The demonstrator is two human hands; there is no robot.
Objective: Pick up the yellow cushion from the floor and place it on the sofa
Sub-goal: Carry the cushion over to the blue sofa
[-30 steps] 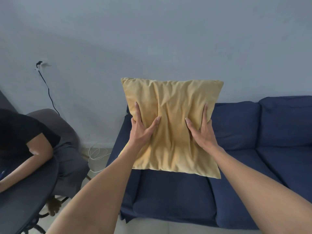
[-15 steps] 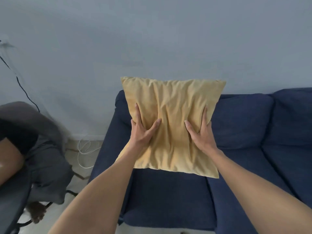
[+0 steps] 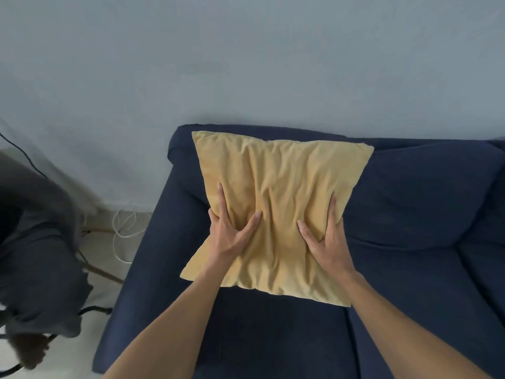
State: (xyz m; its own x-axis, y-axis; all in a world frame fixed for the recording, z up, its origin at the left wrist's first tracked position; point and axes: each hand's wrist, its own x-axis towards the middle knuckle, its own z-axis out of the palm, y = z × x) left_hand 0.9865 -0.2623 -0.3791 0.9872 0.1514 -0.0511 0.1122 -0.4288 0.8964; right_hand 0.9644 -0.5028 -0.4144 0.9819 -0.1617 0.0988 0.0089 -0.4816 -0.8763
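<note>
The yellow cushion (image 3: pixel 276 187) is square and wrinkled, held upright against the back of the dark blue sofa (image 3: pixel 410 214) at its left end. Its lower edge hangs just over the seat; whether it touches I cannot tell. My left hand (image 3: pixel 229 231) grips the cushion's lower left side, thumb pressed into the fabric. On the lower right side my right hand (image 3: pixel 326 239) grips it the same way. Both forearms reach in from the bottom of the view.
A seated person in dark grey clothes (image 3: pixel 35 255) is on a chair at the left edge. White cable (image 3: pixel 123 228) lies coiled on the floor between the chair and the sofa arm. A grey-blue wall (image 3: pixel 246 64) rises behind the sofa.
Both hands have carried the cushion forward and down toward the sofa's left backrest. The view has shifted right, so the seated person sits further to the left edge.
</note>
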